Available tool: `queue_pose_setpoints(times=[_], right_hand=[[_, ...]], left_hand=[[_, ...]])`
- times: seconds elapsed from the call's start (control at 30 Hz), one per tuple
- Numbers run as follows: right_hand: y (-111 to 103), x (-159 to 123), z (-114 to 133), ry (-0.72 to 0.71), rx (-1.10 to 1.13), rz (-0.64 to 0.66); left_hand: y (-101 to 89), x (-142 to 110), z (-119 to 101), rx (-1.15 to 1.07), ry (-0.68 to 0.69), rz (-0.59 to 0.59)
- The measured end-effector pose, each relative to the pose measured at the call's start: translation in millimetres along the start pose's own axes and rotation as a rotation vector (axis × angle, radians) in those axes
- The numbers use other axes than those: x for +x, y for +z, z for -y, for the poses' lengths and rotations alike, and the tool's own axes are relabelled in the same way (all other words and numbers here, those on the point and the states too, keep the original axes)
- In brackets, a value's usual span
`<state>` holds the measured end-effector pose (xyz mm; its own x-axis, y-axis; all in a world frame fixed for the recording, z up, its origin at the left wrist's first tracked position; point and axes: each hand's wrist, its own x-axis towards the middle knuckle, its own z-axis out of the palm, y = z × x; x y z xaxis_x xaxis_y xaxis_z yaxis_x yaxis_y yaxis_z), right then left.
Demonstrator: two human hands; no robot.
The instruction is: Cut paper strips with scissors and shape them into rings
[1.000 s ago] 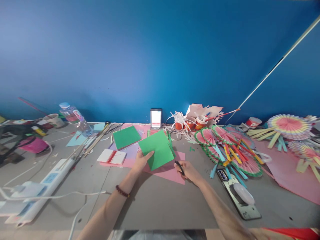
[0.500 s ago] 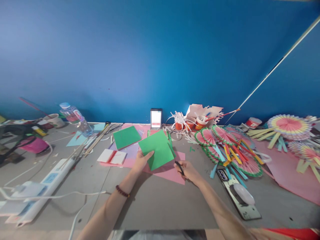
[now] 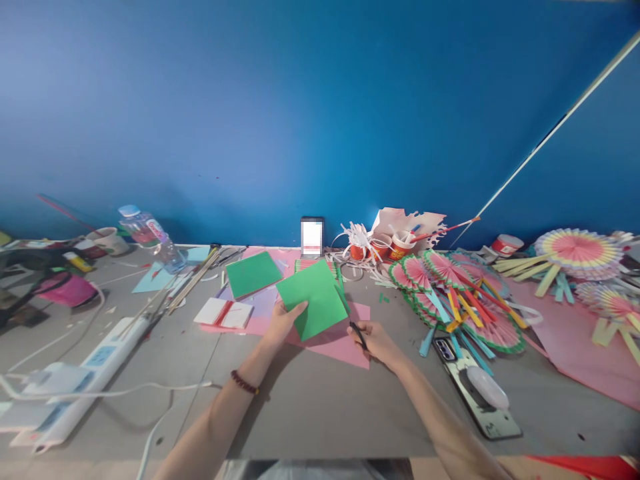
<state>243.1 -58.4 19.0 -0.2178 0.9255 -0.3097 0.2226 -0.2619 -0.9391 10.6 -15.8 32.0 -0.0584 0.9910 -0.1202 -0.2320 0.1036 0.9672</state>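
Observation:
My left hand (image 3: 284, 325) is closed on the lower left edge of a bright green sheet of paper (image 3: 317, 300), thumb on top. The sheet is held tilted above a pink sheet (image 3: 345, 340). My right hand (image 3: 376, 341) is closed round a pair of black-handled scissors (image 3: 359, 336), close to the sheet's lower right corner; the blades can hardly be made out. A darker green square (image 3: 254, 274) lies behind my left hand. To its front is a white card pad (image 3: 223, 313) with red strips across it.
Pleated paper fans (image 3: 453, 293) with coloured strips lie at the right, behind a phone (image 3: 477, 390) bearing a white mouse (image 3: 486, 387). A lit screen (image 3: 313, 237) leans against the blue wall. At the left are a plastic bottle (image 3: 153, 237) and a white power strip (image 3: 95, 373) with cables.

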Motion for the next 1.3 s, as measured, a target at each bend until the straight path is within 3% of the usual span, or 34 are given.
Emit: queue_pose_setpoints(times=[0.6,1.3], right_hand=[[0.9,1.3,-0.6,0.024,0.008,-0.003],[2.1,-2.5,10.7,0.004,0.053,0.032]], left_hand=[[0.2,2.3,2.9,0.013,0.019,-0.007],[3.0,-7.6,1.7,0.051,-0.03,0.203]])
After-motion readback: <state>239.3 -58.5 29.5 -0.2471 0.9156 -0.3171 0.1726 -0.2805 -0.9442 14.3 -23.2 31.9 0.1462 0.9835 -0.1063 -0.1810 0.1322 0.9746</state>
